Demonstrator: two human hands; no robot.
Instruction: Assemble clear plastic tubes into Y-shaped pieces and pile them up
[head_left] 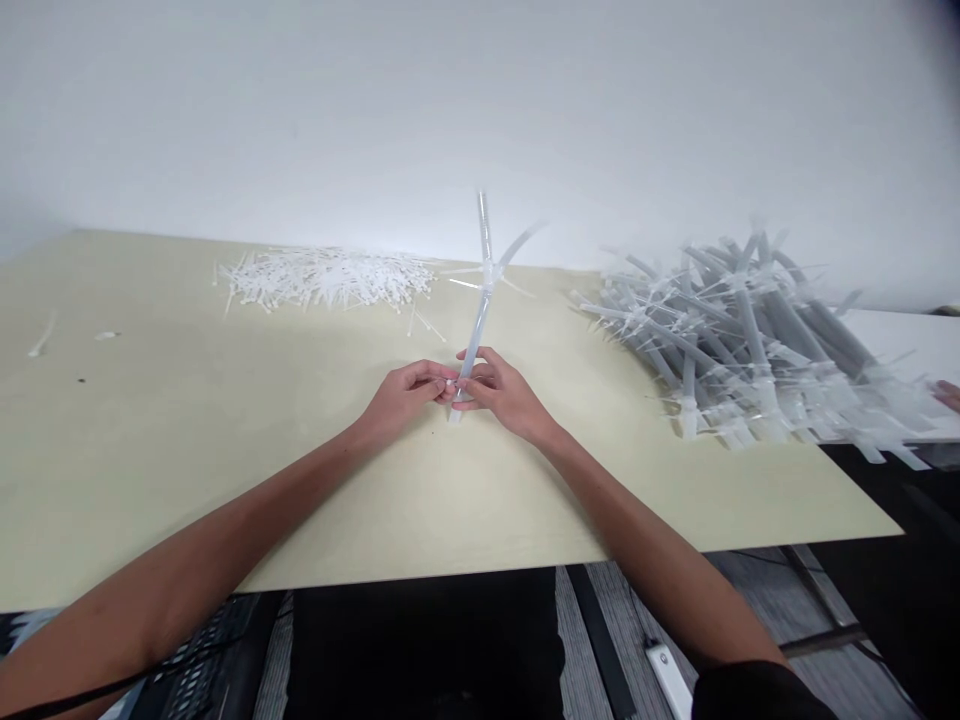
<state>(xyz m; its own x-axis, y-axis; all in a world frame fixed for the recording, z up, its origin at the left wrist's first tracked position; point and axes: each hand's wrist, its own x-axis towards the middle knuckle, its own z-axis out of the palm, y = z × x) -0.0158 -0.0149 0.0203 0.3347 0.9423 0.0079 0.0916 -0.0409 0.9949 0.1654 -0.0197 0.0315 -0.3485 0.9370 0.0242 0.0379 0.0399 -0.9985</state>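
Both hands pinch the lower end of the tube bundle [472,335] above the table [187,430]: left hand [405,392] and right hand [501,393] fingers clamped together on it. It is better to keep the 2 tubes aligned while the tie there is tightened.

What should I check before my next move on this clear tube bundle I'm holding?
1. Left hand grips the lower end of the translucent plastic tube bundle: ok.
2. Right hand grips the same end: ok.
3. White cable tie already cinched higher up, tails sticking out: ok.
4. Tie at the fingertips closed: cannot tell, fingers hide it.
5. Loose pile of white cable ties on the beige tabletop, far left: ok.
6. Heap of finished tied tube bundles lies apart to the right: ok.
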